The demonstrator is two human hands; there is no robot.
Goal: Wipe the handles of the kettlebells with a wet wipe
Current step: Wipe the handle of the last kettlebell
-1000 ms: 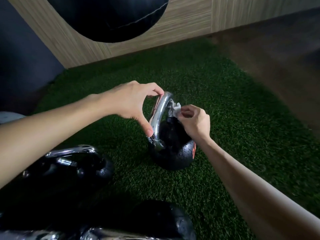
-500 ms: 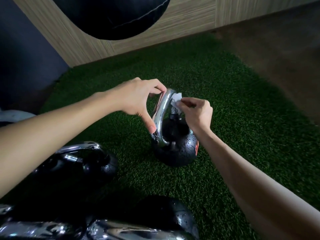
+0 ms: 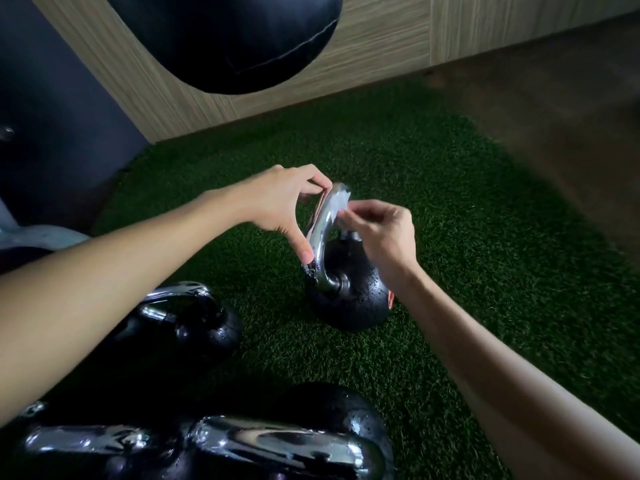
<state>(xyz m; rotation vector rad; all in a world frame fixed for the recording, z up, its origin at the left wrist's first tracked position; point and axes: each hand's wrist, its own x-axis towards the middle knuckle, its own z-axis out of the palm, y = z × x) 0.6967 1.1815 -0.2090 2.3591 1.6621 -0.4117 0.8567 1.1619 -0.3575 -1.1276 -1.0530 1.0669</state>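
1. Far left: dark wall (image 3: 52, 116). A pale object (image 3: 38, 237) lies at its foot, partly behind my left forearm; I cannot tell what it is.
2. Lower left: second kettlebell (image 3: 187, 327), black with a chrome top loop, standing on the green turf (image 3: 467, 254).
3. Bottom edge, closest to me: near kettlebell (image 3: 332, 410), black and speckled with bright spots, with a broad chrome bar lying across in front of it.
4. Top, left of centre: black punching bag (image 3: 225, 39) hangs in front of the wood-panel wall (image 3: 381, 46).
5. Left hand (image 3: 280, 209): gripping. Fingers are curled over the top of the handle (image 3: 320, 237) and the thumb is pressed along its left side, near the base.
6. Target kettlebell (image 3: 349, 303): upright on the turf at mid-frame, well apart from the other two. Its handle is chrome and seen nearly edge-on.
7. Wet wipe (image 3: 337, 206): white, lying against the upper right side of the handle.
8. Right hand (image 3: 384, 233): closed on the wipe, pinching it between thumb and fingertips and holding it against the chrome.
9. Far right: the turf ends at a brown floor (image 3: 571, 98).
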